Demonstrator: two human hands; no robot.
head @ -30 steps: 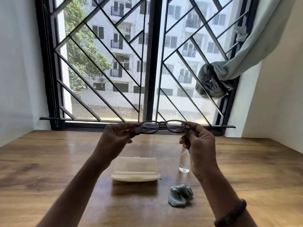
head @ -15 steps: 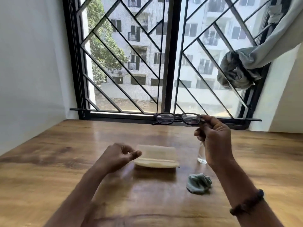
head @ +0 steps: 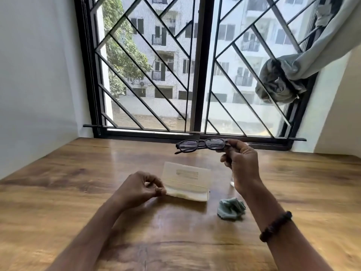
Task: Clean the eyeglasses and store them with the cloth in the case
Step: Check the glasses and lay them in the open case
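Right hand pinches the right end of the dark-framed eyeglasses, raised at 1 o'clock of the open translucent cream plastic case. Left hand, fingers curled, touches the case's 9 o'clock end; grip unclear. Crumpled pale-green cloth lies at its 4 o'clock on the brown wooden table.

Wooden table carries a pale translucent case (lid standing up), a crumpled pale-green cloth just to its right, and what may be a small clear bottle, mostly hidden.
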